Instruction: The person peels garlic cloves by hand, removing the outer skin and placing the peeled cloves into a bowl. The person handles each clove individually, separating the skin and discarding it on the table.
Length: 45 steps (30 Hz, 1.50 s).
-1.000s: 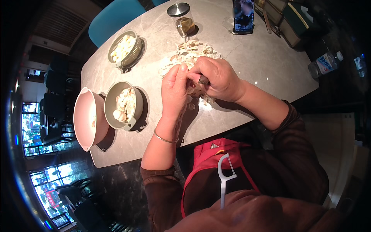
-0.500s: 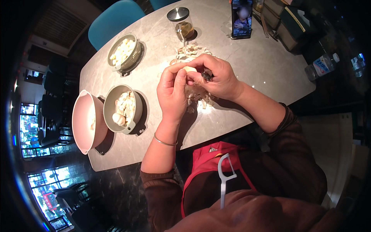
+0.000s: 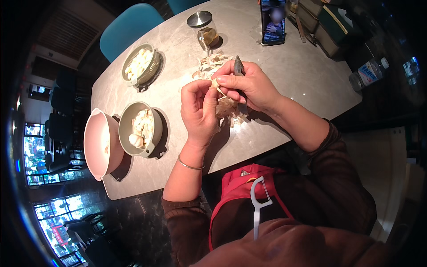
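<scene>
Over the table, my left hand (image 3: 198,113) is closed, thumb and fingers pinching a pale garlic clove (image 3: 215,83). My right hand (image 3: 257,89) meets it there, its thumb and fingertips at the clove. That hand also grips a small dark knife (image 3: 239,66), its pointed end showing above the fingers; the rest is partly covered by them. Dry garlic skins (image 3: 229,111) lie scattered beneath and beyond both hands. To the left, a grey-green bowl (image 3: 127,122) holds garlic, including a whole-looking bulb. A matching colander (image 3: 154,73) farther back contains pale peeled cloves.
A pink bowl (image 3: 94,144) stands at the table's left edge. Toward the back are a lidded glass jar (image 3: 203,33) and an upright phone (image 3: 272,31). Dark boxes (image 3: 340,26) and a clear plastic bottle (image 3: 369,74) are at right. Beyond the table is a blue chair (image 3: 129,29).
The knife has turned in my right hand, so its pointed end now sticks up past the fingers. My right thumb has come onto the clove, and the hands are slightly opened out.
</scene>
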{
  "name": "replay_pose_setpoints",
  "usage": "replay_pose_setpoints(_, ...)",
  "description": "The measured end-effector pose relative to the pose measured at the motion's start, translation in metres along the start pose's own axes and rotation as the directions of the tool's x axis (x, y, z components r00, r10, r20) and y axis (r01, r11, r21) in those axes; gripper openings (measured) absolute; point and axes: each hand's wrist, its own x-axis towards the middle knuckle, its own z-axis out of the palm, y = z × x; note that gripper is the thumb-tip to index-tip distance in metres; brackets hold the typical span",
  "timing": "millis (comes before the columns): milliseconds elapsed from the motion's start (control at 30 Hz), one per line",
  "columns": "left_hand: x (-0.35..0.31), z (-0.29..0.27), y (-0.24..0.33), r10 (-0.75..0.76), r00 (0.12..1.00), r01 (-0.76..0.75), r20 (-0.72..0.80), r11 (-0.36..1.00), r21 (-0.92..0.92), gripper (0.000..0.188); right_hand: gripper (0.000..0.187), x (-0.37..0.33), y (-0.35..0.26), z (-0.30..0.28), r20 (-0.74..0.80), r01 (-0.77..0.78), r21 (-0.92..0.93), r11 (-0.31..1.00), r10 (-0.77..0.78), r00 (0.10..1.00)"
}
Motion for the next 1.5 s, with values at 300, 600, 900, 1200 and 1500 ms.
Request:
replay_pose_setpoints(300,-0.001,-0.004,-0.008,0.139,0.989,-0.145,0.044,0.964,0.223,0.018,0.013,0.004,0.004,-0.005,0.032,-0.111,0.196,0.974,0.107,0.994)
replay_pose_setpoints(600,0.006,-0.010,-0.014,0.294,0.945,-0.324,0.143,0.900,0.292,0.022,0.009,0.006,0.009,-0.009,0.027,-0.189,0.305,0.933,0.190,0.981)
replay_pose_setpoints(900,0.011,-0.015,-0.011,0.232,0.961,-0.267,0.153,0.921,0.282,0.021,0.014,0.005,0.011,-0.003,-0.002,-0.147,0.217,0.965,0.151,0.989)
replay_pose_setpoints(1200,0.013,-0.011,-0.008,0.197,0.980,-0.188,-0.031,0.963,0.193,0.006,0.013,0.001,0.015,0.002,0.012,0.096,-0.280,0.955,-0.097,0.995)
replay_pose_setpoints(1500,0.007,-0.007,-0.009,-0.008,1.000,0.007,-0.010,0.995,-0.101,0.015,0.007,0.007,0.023,-0.002,0.043,0.460,-0.473,0.751,-0.502,0.864)
